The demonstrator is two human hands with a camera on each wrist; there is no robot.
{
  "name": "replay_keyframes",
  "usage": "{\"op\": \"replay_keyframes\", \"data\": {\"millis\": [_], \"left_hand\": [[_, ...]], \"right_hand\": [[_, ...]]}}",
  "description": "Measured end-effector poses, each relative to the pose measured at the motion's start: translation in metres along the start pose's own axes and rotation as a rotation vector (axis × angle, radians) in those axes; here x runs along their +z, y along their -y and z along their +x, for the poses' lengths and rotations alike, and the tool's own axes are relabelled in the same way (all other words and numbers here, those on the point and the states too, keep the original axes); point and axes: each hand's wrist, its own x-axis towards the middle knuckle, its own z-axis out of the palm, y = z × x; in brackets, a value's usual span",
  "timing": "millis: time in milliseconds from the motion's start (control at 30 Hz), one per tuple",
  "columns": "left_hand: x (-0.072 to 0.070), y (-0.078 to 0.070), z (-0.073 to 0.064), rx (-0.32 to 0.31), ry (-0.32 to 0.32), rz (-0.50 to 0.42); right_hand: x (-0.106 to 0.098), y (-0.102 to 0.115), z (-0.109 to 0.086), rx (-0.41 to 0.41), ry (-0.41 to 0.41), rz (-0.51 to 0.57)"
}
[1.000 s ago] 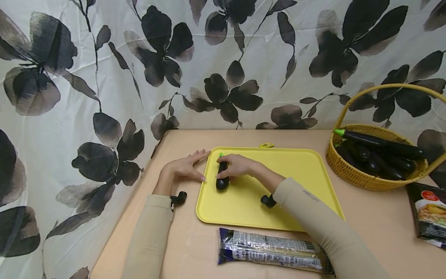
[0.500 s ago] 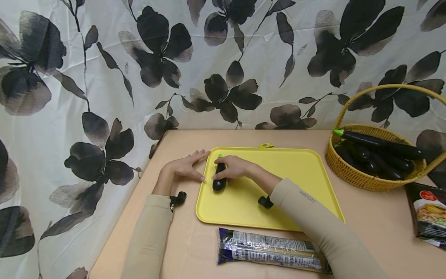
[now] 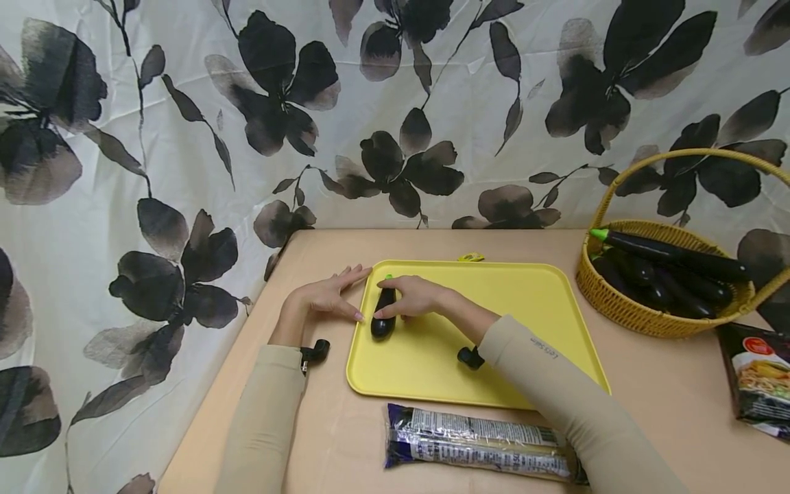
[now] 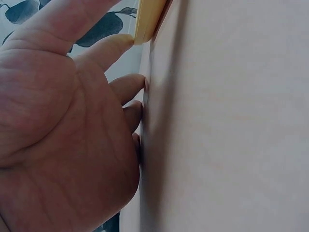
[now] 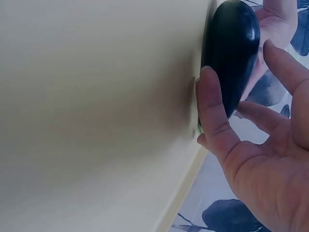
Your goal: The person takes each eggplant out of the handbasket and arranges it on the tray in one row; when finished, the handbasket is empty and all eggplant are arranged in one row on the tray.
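A dark eggplant (image 3: 383, 324) with a green stem end lies lengthwise near the left edge of the yellow tray (image 3: 494, 384). My right hand (image 3: 420, 295) holds it from the right, thumb across its body and index finger at the stem end. In the right wrist view, fingers (image 5: 212, 104) bend along one side of the eggplant (image 5: 231, 53), with the thumb on the other side. My left hand (image 3: 321, 296) rests beside the tray, fingers spread, with index and thumb tips at its left rim. The left wrist view shows a fingertip against the tray's edge (image 4: 147, 21).
A wicker basket (image 3: 623, 312) with several eggplants stands at the right. A long package of dry noodles (image 3: 481, 442) lies in front of the tray, partly under the right sleeve. A dark food packet (image 3: 762, 377) sits at far right; a small yellow item (image 3: 472, 257) lies behind the tray.
The eggplant has shifted left toward the tray's left rim, with my right hand moving slightly left alongside it. My left hand has stayed in place.
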Motion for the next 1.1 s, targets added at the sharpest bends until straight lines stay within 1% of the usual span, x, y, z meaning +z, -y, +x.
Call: {"op": "replay_keyframes", "data": {"millis": [67, 133, 233, 300, 400, 600, 733, 867, 1100], "left_hand": [[0.001, 0.0, 0.0, -0.002, -0.002, 0.0], [0.002, 0.001, -0.001, -0.003, -0.005, -0.002], [0.003, 0.001, -0.001, 0.004, -0.009, -0.008], [0.003, 0.002, -0.001, 0.011, -0.011, -0.009], [0.004, 0.003, -0.001, 0.011, -0.015, -0.005], [0.003, 0.004, -0.001, 0.043, -0.019, 0.012], [0.004, 0.004, -0.001, 0.055, -0.026, 0.02], [0.005, 0.004, 0.0, 0.055, -0.033, 0.016], [0.006, 0.005, 0.001, 0.061, -0.032, 0.046]], "right_hand": [[-0.003, 0.001, -0.004, -0.019, -0.01, -0.007], [-0.008, 0.001, -0.008, -0.06, -0.027, -0.028], [-0.018, 0.0, -0.019, -0.116, -0.075, -0.062], [-0.025, -0.002, -0.028, -0.138, -0.111, -0.075], [-0.036, -0.005, -0.046, -0.146, -0.175, -0.089], [-0.054, -0.015, -0.092, -0.202, -0.266, -0.082], [-0.061, -0.024, -0.12, -0.201, -0.328, -0.098], [-0.065, -0.036, -0.144, -0.182, -0.387, -0.093], [-0.067, -0.052, -0.174, -0.18, -0.505, -0.069]]}}
